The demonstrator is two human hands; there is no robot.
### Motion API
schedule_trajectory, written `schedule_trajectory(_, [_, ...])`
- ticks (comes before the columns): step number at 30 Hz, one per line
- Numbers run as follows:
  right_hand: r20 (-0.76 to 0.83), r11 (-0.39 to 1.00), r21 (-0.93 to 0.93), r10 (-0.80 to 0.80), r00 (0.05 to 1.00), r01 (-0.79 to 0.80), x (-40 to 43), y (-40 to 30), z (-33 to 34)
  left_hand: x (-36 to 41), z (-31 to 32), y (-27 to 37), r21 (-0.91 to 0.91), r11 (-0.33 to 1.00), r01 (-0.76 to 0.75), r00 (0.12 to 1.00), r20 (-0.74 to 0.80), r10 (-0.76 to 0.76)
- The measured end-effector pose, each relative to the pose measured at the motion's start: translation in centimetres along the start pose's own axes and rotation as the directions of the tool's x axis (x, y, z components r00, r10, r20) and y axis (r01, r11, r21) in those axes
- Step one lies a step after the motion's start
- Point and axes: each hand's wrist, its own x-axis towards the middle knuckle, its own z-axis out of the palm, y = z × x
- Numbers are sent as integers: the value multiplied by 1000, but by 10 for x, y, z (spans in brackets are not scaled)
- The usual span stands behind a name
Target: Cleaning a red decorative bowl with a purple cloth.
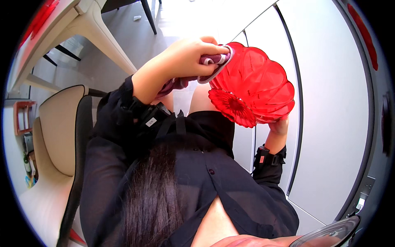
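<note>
A translucent red pedestal bowl (256, 80) with scalloped, petal-like walls is tipped on its side before me, its flower-shaped foot (232, 108) turned towards my body. My right hand (279, 126) supports it from the near right side, with most of the fingers hidden behind the red wall. In my left hand (197, 57) is a bunched purple cloth (216, 60) with white edging, gripped between thumb and fingers. The cloth meets the bowl's left rim in the picture; whether it presses there I cannot tell. Part of it hangs below my left wrist.
A beige chair (58, 132) with black trim stands at my left. Beyond it is a white table (52, 34) with a thick leg (101, 34). Pale cabinet panels (327, 102) rise close on my right. A wall socket (368, 183) holds a white plug. Something small and white (137, 18) lies on the floor.
</note>
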Motion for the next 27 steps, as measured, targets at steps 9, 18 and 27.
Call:
schedule_trajectory(9, [-22,998,-62,26,999,-28,-2,6,-16,-15,23,-5,338,905,-259,964,39,262])
schedule_trajectory(18, [-10,993,-72,90,996,-90,-3,2,-13,1,15,-1,488,833,-262,927,-113,358])
schedule_trajectory(27, [-5,999,28,20,1000,-20,3,-2,4,-11,17,-3,418,818,-395,912,72,403])
